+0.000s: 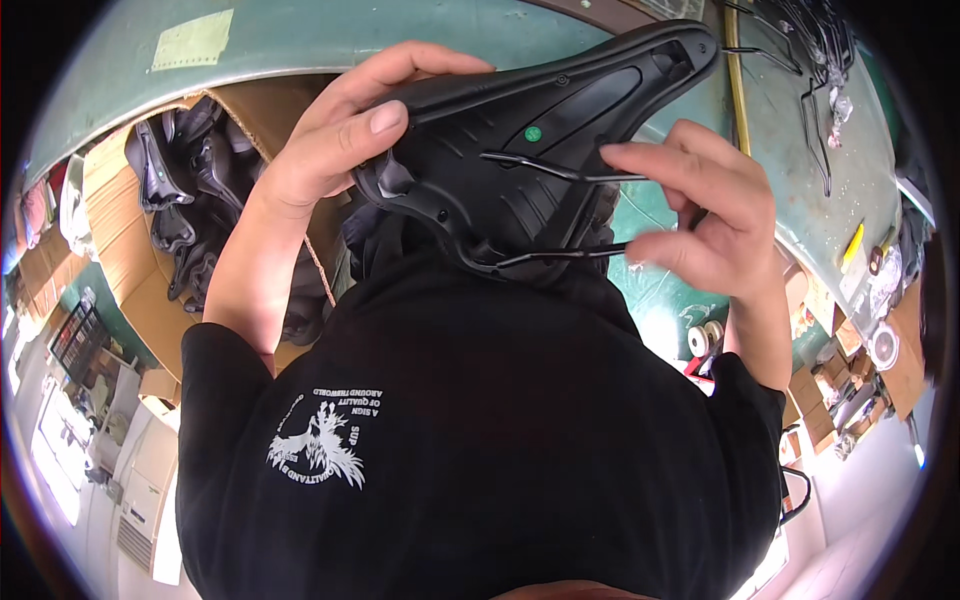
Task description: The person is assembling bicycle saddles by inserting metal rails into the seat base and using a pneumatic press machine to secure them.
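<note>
A black bicycle saddle (pixel 460 150) is tilted with its underside toward me, its narrow nose pointing to the upper right. A small green round sticker (pixel 533 134) marks that underside. My left hand (pixel 340 140) grips the saddle's wide rear end, thumb on the underside and fingers over the far edge. Closed on a black bent-wire saddle rail (pixel 560 172), my right hand (pixel 712 205) pinches it near its bend. The rail's two prongs lie over the underside toward the rear; one tip reaches the rear edge. I cannot tell whether either end is seated.
Left of me, an open cardboard box (pixel 130 265) holds several black saddles (pixel 160 175). More wire rails (pixel 815 130) lie on the green worktable (pixel 320 30) at the far right, beside a yellow strip (pixel 738 95). Further right lies a yellow-handled tool (pixel 853 243).
</note>
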A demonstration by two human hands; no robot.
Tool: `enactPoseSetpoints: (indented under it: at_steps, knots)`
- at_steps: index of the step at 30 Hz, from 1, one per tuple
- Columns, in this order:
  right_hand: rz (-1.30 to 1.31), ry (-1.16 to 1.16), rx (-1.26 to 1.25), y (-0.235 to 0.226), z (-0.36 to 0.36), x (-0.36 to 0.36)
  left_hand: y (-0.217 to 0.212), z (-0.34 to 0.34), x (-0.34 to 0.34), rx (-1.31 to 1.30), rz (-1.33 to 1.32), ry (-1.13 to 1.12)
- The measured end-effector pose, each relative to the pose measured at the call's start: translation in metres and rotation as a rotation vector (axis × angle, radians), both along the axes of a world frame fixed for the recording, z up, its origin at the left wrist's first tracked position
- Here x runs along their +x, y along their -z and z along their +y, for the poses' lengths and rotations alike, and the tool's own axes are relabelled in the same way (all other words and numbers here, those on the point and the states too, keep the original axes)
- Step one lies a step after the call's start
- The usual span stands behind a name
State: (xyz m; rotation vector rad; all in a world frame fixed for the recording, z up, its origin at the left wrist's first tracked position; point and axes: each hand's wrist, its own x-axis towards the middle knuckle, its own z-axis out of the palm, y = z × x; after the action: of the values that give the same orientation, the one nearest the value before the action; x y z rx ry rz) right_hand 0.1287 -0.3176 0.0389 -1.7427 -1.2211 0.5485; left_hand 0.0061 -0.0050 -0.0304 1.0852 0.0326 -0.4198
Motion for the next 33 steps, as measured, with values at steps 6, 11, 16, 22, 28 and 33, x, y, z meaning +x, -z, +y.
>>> enactPoseSetpoints:
  at_steps: [6, 11, 16, 22, 28, 33]
  knots:
    - [-0.154, 0.075, 0.022, 0.014, 0.005, -0.012, 0.000, 0.002, -0.006, 0.022, -0.030, -0.043]
    - [-0.221, 0.062, -0.014, 0.004, 0.013, -0.007, 0.003, -0.002, -0.001, -0.022, -0.054, -0.007]
    - [-0.397, -0.085, 0.097, 0.003, 0.028, -0.002, -0.002, -0.015, -0.004, 0.026, -0.016, 0.011]
    - [-0.364, -0.041, 0.141, 0.016, 0.039, -0.007, -0.010, -0.013, -0.003, 0.113, 0.036, 0.015]
    - [-0.344, -0.040, 0.097, 0.010, 0.033, -0.006, -0.014, -0.016, 0.002, 0.130, 0.013, 0.026]
    - [-0.405, -0.080, 0.125, 0.005, 0.037, -0.006, -0.027, -0.020, 0.009, 0.225, -0.006, 0.079]
